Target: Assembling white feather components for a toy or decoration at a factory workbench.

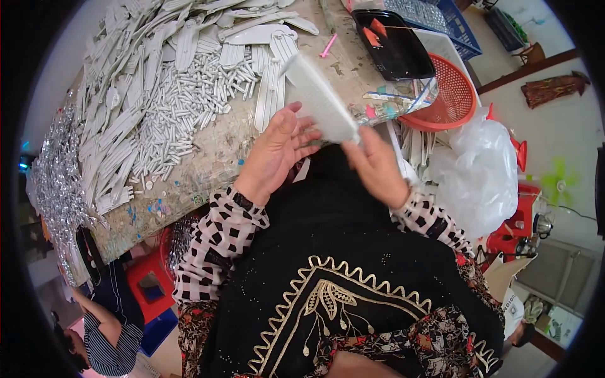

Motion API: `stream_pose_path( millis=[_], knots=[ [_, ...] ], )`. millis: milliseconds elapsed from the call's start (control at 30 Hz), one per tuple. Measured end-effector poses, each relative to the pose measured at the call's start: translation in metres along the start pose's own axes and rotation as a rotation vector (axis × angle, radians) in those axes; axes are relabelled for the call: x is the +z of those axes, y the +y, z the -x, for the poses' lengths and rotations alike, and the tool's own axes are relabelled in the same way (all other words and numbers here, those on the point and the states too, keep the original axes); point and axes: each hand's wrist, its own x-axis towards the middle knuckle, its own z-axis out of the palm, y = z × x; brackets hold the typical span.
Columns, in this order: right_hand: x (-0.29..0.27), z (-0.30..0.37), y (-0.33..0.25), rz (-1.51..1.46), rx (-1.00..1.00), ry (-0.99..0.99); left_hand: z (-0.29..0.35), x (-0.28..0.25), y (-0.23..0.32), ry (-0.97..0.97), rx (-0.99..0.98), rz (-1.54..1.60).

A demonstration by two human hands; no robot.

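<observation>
Between my hands is a long, flat white plastic piece (320, 96), blurred by motion and tilted, its far end near the pile. My right hand (380, 167) pinches its near end. My left hand (275, 150) is beside the piece, palm turned up and fingers apart; any light touch there cannot be made out. On the table (189, 179) to the left lies a big heap of similar long white plastic pieces (113, 120). Many short white pegs (173, 107) are piled beside them, and a few long pieces (270, 94) lie just beyond my left hand.
At the far right are a black tray (413, 68) with red pieces, a red mesh basket (450, 94) and a blue crate (465, 31). A clear plastic bag (476, 173) bulges right of my arm. Silvery strips (60, 164) hang at the left; another person (110, 343) sits lower left.
</observation>
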Motion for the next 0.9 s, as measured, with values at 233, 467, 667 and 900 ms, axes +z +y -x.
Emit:
stream_pose_path(
  millis=[233,467,667,900],
  knots=[
    [-0.037,-0.021,0.000,0.356,-0.198,0.530,0.019,-0.031,-0.002,0.032,-0.045,-0.259],
    [-0.038,-0.025,-0.024,0.453,-0.086,0.402,0.027,-0.048,-0.007,-0.014,-0.011,-0.336],
    [-0.027,-0.030,0.041,0.639,0.059,0.159,0.024,-0.051,-0.010,-0.059,-0.034,-0.297],
    [-0.027,-0.032,0.026,0.696,0.090,0.103,0.022,-0.051,0.001,-0.114,-0.009,-0.280]
  ],
)
